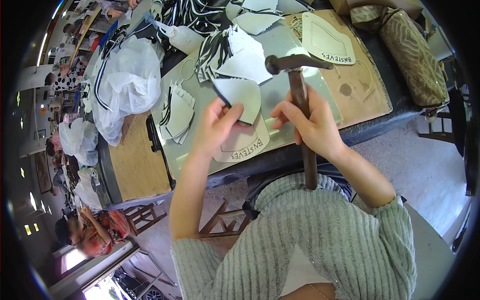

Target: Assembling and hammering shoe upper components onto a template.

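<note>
The flat white cut piece with a dark edge (239, 97), roughly fan-shaped, is held above the shiny metal sheet (280, 45) that covers part of the workbench. It sits at the fingertips of the left hand (216, 126), to the left of the right hand (311, 125) and apart from it. Directly beneath it lies a beige card template with printed lettering (246, 145), flat on the metal sheet.

Left hand: closed in a pinch on the lower edge of the white piece, thumb on the near face, remaining fingers curled behind it.

Right hand: wrapped firmly round the dark wooden handle of a hammer (303, 107). The handle runs nearly upright in the view, its lower end reaching down to the grey ribbed sweater (320, 235). The dark metal head sits above the hand, over the metal sheet, level with the upper part of the white piece and just to its right, not touching it.

Nearby on the bench: a stack of similar white pieces (177, 112) to the left, a heap of black-and-white cut pieces (235, 55) behind, and a second beige template (327, 40) on the brown board.
</note>
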`<state>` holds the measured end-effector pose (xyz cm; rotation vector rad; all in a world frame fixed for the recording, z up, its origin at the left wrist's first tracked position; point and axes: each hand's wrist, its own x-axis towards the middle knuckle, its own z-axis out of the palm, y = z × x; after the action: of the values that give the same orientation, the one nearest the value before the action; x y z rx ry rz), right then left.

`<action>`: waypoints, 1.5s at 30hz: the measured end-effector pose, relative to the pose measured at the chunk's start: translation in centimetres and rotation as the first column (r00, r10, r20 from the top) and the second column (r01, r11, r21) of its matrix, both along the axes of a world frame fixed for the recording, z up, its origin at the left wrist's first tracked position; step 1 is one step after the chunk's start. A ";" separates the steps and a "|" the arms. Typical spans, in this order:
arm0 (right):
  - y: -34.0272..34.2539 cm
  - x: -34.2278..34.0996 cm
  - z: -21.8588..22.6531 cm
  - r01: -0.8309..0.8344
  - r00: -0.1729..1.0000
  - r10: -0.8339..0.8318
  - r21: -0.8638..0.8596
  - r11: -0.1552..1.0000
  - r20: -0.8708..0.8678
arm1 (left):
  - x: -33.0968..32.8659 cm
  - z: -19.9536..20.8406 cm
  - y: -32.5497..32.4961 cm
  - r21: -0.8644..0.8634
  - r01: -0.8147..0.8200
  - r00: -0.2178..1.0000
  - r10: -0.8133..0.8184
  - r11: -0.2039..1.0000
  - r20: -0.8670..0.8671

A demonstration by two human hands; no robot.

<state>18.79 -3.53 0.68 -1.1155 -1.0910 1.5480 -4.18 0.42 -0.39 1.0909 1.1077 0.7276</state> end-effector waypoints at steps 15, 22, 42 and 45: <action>0.6 -1.5 -1.3 -0.107 0.994 0.108 -0.062 0.992 0.010 | -4.9 1.4 -1.9 0.004 0.170 0.950 -0.163 0.985 -0.266; 2.2 -1.3 -1.4 -0.063 0.993 0.063 -0.002 0.998 0.098 | -2.4 2.0 -4.1 0.008 -0.004 0.958 0.006 1.000 -0.285; 2.3 -1.2 -1.8 -0.051 0.991 0.054 -0.027 0.998 0.122 | -2.0 0.5 -3.1 0.101 0.044 0.926 -0.002 0.994 -0.378; 2.3 -1.3 -1.8 -0.050 0.991 0.054 -0.036 0.998 0.123 | -1.9 0.8 -2.9 0.101 0.075 0.908 -0.026 0.992 -0.419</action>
<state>17.53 -1.24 -1.12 -1.2273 -1.1896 1.5591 -6.07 -2.46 0.41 1.4121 1.4052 0.5318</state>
